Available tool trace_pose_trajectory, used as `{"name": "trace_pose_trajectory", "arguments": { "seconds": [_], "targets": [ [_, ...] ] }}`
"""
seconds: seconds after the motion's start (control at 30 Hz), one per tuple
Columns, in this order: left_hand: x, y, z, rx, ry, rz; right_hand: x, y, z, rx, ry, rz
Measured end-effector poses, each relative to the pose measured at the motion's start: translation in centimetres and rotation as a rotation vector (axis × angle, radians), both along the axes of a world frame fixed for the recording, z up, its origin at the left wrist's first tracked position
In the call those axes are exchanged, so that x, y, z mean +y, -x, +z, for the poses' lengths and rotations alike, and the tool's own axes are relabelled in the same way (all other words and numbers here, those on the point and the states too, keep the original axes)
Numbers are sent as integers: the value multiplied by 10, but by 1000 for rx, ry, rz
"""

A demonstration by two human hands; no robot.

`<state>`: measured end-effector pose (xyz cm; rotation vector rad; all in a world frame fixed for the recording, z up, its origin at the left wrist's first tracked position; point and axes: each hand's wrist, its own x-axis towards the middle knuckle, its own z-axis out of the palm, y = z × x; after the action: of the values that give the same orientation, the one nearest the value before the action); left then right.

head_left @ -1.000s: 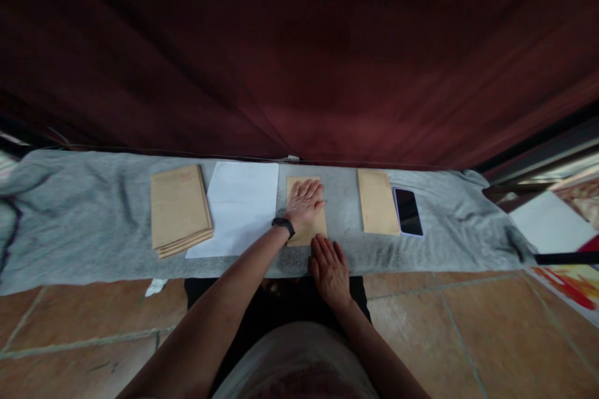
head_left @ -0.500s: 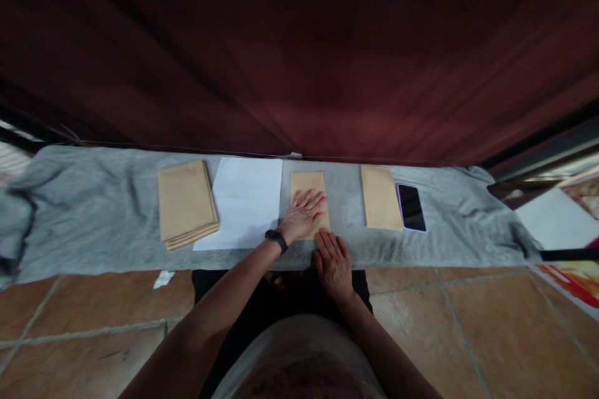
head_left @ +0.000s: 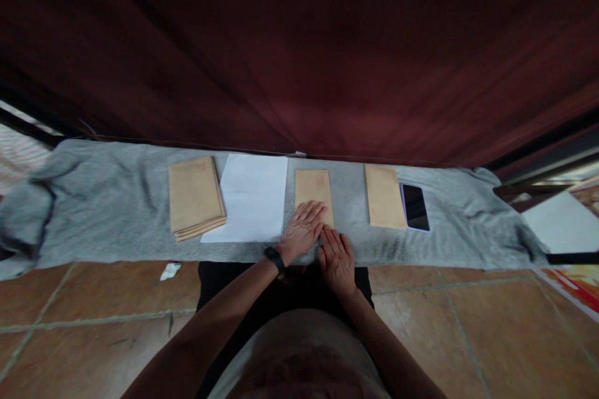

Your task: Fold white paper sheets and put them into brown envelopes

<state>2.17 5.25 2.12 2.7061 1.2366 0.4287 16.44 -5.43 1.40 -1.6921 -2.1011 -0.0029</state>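
Note:
A brown paper envelope (head_left: 311,185) with small red print lies flat on the grey cloth in front of me. My left hand (head_left: 303,225), with a dark band on its wrist, rests flat across the envelope's near half, fingers stretched out. Beside it, my right hand (head_left: 337,259) lies flat with its fingertips at the envelope's near right corner. Neither hand grips anything. Left of the envelope are white paper sheets (head_left: 255,199), and a stack of brown envelopes (head_left: 194,196) overlaps their left edge. To the right lies another brown envelope (head_left: 384,196).
A phone (head_left: 415,207) lies beside the right-hand envelope. The grey cloth (head_left: 116,199) covers a narrow bench. Behind it hangs a dark red curtain (head_left: 299,62). A crumpled white tissue (head_left: 170,271) is on the tiled floor (head_left: 112,305).
My left hand has slid down the envelope toward its near edge, uncovering the red print. My right hand stays by the near corner. The view has shifted slightly.

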Motion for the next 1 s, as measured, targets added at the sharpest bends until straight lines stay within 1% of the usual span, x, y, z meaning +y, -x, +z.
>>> {"name": "trace_pose_trajectory", "arguments": {
  "seconds": [0.17,0.3,0.43,0.5,0.63,0.83,1.0],
  "targets": [
    [-8,0,4,1,-8,36,0,0,-1,-7,-5,-1],
    [-18,0,10,48,-49,70,0,-1,-3,-14,-12,0],
    [-32,1,16,120,-101,-23,-1,-1,-3,-23,-15,2],
    [-37,4,18,147,-109,-49,-1,-1,-2,-25,-14,4],
    [-44,15,16,164,-88,-76,-1,0,-1,-24,-14,4],
    [-54,30,8,111,-69,-99,-1,-1,-2,-3,-11,0],
    [-64,33,4,38,-92,-63,0,3,4,7,30,-2]
  ]
}}
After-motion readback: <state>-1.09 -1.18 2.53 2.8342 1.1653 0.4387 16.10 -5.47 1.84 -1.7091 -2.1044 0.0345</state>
